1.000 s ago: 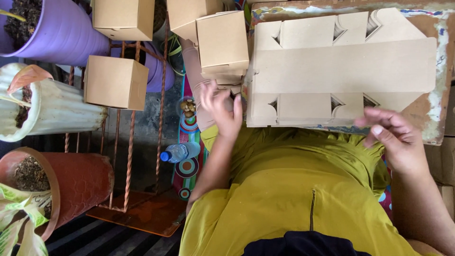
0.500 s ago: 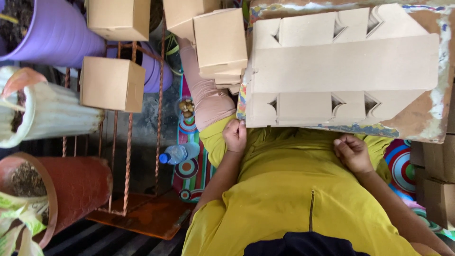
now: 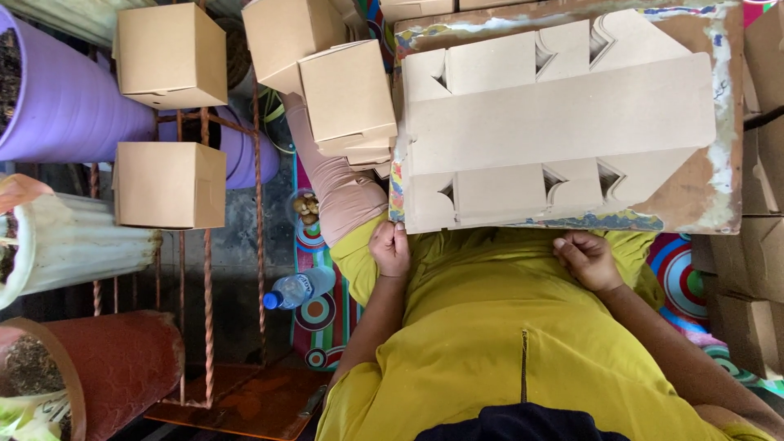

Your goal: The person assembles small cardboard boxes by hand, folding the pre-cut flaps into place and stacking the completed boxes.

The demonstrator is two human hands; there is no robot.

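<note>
Left hand (image 3: pixel 390 247): fingers curled at board (image 3: pixel 694 196) edge, apparently gripping it.
Right hand (image 3: pixel 586 260): fisted, below flat cardboard blank (image 3: pixel 563 114).

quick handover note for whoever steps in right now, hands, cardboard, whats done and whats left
Left hand: closed, at the near left corner of the flat die-cut cardboard blank.
Right hand: fisted at the board's near edge, holding nothing visible.
The blank lies unfolded on the painted work board across the lap.
Done: folded cardboard boxes piled at left.
Left: this blank is not yet folded; flat cardboard is stacked at right.
</note>
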